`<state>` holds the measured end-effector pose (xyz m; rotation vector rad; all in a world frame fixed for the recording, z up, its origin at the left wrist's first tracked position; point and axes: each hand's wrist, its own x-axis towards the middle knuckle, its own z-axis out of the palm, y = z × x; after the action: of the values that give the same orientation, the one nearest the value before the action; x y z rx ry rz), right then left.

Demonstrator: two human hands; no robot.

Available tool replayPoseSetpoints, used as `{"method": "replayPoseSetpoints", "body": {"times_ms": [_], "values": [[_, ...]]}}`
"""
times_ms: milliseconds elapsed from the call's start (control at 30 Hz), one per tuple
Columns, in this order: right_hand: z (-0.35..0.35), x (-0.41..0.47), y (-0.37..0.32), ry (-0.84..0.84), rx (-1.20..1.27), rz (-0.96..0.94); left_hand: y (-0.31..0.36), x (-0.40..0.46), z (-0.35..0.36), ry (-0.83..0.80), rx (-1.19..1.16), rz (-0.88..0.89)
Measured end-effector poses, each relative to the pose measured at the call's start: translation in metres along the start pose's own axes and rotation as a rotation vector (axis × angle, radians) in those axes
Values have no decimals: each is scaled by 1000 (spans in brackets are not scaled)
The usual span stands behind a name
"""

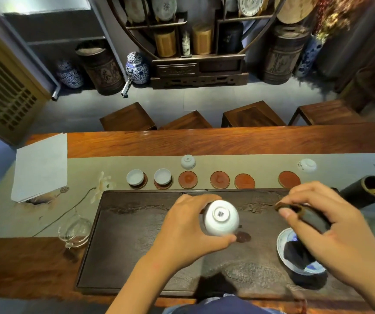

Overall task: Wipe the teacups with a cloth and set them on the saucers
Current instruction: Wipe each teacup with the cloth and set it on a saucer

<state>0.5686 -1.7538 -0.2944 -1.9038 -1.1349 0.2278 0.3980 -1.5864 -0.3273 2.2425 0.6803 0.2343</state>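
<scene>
Both forearms reach in from the bottom edge over a dark wooden tea tray [136, 257] on a long wooden table [227, 141]. Going left to right: a white folded paper [41, 164] lies at the far left on the beige runner [114, 164], then a clear glass pitcher [74, 232] just beside the tray's left edge. Past the tray's far edge runs a row of saucers: two white teacups [135, 177] [162, 176] already sit upright on the first two, then four bare reddish saucers [188, 179] [220, 179] [244, 181] [289, 179]. One teacup [187, 161] stands upside down behind the third saucer, another [307, 165] lies behind the last one. Left hand [188, 232] grips a white teacup [221, 218] above the tray, base turned toward the camera (small printed label on the foot), fingers curled over the far side, thumb under the near side. Right hand [338, 225] pinches a dark cloth [304, 214] between thumb and curled fingers, well apart from that cup. Under it a blue-and-white dish [282, 241] holds more dark cloth. A dark tube-shaped holder [363, 191] lies at the far right.
</scene>
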Motion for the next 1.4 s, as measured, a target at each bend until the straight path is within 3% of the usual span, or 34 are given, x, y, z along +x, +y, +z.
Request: {"method": "replayPoseSetpoints", "body": {"times_ms": [467,867,1100,1400], "values": [[25,23,-5,-7,10,-46,-54,7,-1,116,-73,-188],[51,67,10,-40,-17,38,-106,67,16,90,-219,-351],[72,97,28,-38,-31,72,-140,111,31,55,-223,-384],[97,119,48,-139,-28,128,-197,154,58,157,-146,-481]]}}
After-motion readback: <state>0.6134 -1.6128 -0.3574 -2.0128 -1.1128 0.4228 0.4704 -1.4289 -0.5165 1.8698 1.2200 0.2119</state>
